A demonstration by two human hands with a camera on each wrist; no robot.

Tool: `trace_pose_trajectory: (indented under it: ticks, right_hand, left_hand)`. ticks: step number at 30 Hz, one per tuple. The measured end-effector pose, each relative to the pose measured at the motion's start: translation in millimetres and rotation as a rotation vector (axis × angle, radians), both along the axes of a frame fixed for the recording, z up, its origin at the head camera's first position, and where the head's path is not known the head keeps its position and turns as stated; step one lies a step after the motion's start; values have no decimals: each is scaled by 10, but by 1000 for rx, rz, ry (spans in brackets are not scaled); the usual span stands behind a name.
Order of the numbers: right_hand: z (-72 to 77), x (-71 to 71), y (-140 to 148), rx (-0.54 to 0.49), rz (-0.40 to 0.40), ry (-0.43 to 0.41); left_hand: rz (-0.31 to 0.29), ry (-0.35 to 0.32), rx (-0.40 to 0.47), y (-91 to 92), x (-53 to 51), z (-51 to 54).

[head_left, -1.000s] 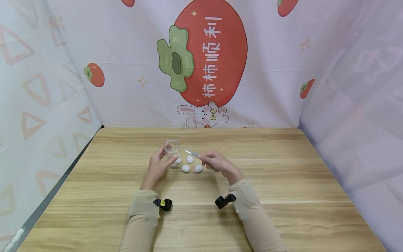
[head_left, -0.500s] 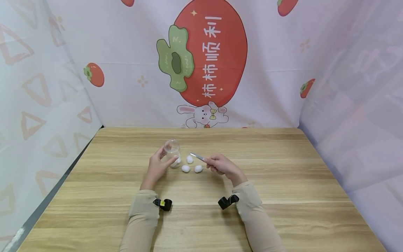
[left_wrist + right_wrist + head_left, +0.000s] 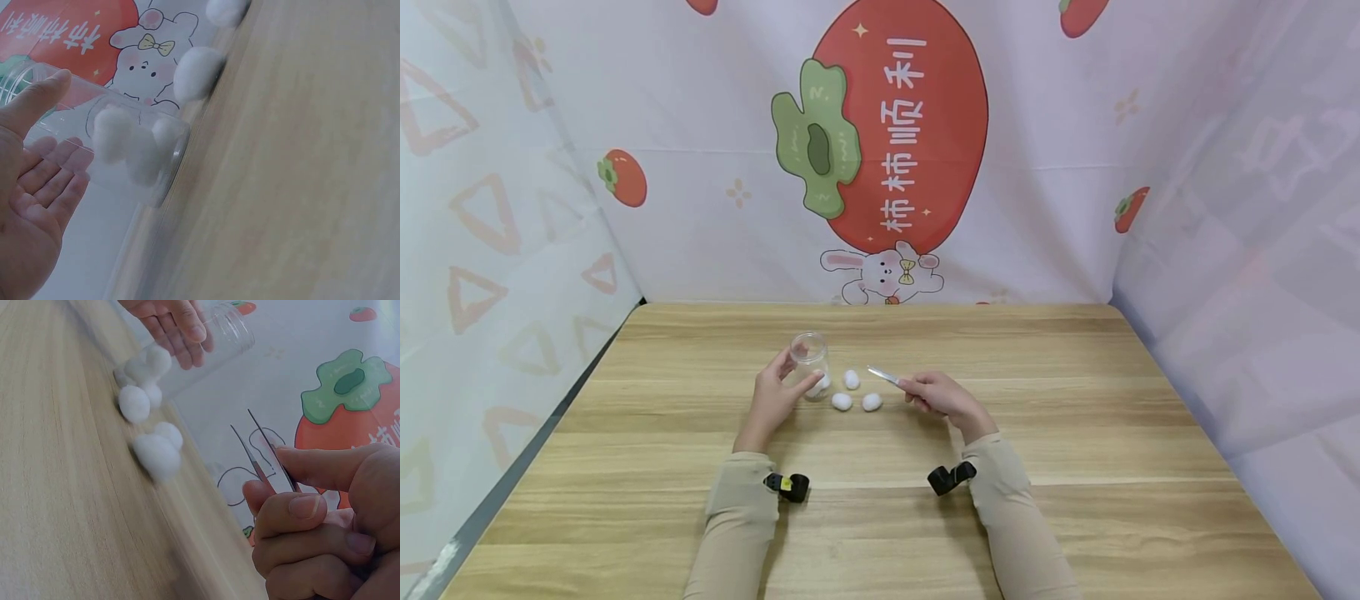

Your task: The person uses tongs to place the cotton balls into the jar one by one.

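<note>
My left hand [image 3: 772,402] grips a clear jar [image 3: 809,357], which stands upright on the table with its mouth uncovered. Thumb and fingers lie on opposite sides of it. Several white cotton balls [image 3: 142,147] sit at the jar's bottom. Beside the jar, three loose cotton balls [image 3: 852,380] lie close together on the wood. My right hand [image 3: 946,397] holds metal tweezers [image 3: 883,375], pointing left and away from me, just right of those balls. In the right wrist view the tweezers' tips [image 3: 249,412] stand apart with nothing between them.
A wood-grain table [image 3: 1075,400] extends around both hands. Behind it hangs a white printed cloth [image 3: 1045,208] with a large red persimmon, and further pale cloths [image 3: 497,250] flank the sides. Each forearm wears a black wrist camera [image 3: 796,488].
My right hand has drawn back to the right with the tweezers, so their tips have moved away from the jar, past the loose cotton balls. My left hand and the jar have stayed put.
</note>
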State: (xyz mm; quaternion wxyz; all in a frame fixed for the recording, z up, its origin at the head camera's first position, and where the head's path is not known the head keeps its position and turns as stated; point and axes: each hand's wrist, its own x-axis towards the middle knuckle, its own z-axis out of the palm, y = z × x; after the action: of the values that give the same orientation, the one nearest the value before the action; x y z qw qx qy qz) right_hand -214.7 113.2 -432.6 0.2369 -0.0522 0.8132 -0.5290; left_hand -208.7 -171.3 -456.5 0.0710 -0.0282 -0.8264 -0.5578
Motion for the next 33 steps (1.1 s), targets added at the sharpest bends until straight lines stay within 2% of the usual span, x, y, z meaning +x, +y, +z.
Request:
trace_pose_trajectory:
  ticks: [7, 16, 20, 27, 33]
  right_hand:
    - [-22, -9, 74, -9, 2, -9]
    - [-86, -25, 177, 73, 27, 5]
    - [-103, -31, 231, 120, 49, -14]
    - [-129, -21, 282, 144, 125, -13]
    - [-143, 2, 284, 154, 141, -7]
  left_hand:
    - [-7, 9, 9, 4, -15, -17]
    - [-4, 9, 4, 15, -22, -23]
    - [-5, 13, 8, 13, -21, -22]
    - [-1, 20, 1, 6, -25, -35]
    - [5, 16, 1, -4, -13, -32]
